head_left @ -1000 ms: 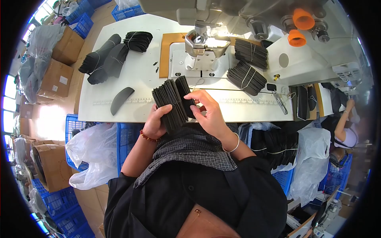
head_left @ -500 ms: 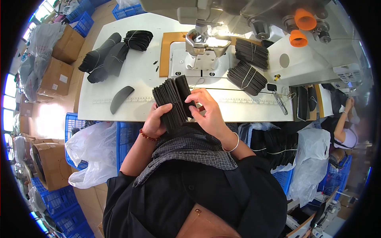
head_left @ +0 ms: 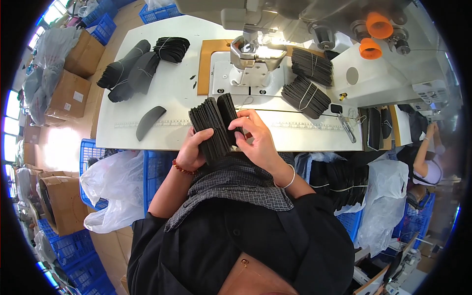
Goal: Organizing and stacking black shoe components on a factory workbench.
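A thick stack of black fabric pieces (head_left: pixel 209 128) is gripped in my left hand (head_left: pixel 192 151), its thumb lying across the edges. The stack is parted near its right side, leaving a gap at the top. My right hand (head_left: pixel 257 142) has its fingers bent around the smaller right-hand section (head_left: pixel 227 109) and pinches its edge. Both hands are over the table's front edge, above my lap. One loose dark curved piece (head_left: pixel 149 123) lies flat on the table to the left of them.
A sewing machine head (head_left: pixel 258 54) stands beyond my hands. Tied black bundles lie at its right (head_left: pixel 307 96) and at the far left (head_left: pixel 125 64). Thread snips (head_left: pixel 346 127) rest near the right. Blue crates with plastic bags (head_left: pixel 115 184) flank me. Another person (head_left: pixel 427 162) works at far right.
My right fingers have shifted slightly along the smaller section and curled in a little. The left hand and the stack are almost unmoved.
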Demonstrator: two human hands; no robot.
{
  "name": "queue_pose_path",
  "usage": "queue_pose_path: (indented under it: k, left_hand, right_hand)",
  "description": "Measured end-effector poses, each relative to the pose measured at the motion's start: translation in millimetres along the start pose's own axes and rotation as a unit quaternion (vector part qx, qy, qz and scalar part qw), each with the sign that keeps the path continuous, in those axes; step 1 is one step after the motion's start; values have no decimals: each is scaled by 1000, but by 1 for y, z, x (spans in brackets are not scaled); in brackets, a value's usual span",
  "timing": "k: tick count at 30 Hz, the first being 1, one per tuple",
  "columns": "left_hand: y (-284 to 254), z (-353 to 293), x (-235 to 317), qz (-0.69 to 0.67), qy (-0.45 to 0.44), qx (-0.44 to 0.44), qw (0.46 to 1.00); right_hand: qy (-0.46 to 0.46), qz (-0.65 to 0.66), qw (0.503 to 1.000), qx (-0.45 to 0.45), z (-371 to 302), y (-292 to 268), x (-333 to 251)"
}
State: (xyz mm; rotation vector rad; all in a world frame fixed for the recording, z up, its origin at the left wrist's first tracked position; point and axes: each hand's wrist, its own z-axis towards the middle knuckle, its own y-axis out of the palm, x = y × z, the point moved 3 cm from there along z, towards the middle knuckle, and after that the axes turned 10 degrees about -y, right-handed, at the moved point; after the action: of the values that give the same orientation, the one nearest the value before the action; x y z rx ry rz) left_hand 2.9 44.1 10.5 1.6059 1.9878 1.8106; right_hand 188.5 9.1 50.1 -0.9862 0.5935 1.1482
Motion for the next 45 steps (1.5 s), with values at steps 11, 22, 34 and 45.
queue_pose_path:
  k: [11, 22, 34, 45]
  left_hand:
    - [-1, 0, 0, 4, -2, -7, 1000]
    - [-4, 1, 0, 2, 3, -6, 1000]
    - [-6, 2, -1, 6, 4, -4, 1000]
    - [-3, 3, 0, 6, -1, -8, 1000]
  right_hand:
    - [-8, -5, 1000, 8, 1, 1, -6]
    - [12, -42, 999, -27, 0, 1, -9]
    - [-13, -47, 999, -22, 1, -1, -12]
    - [-52, -58, 997, 4, 1, 3, -9]
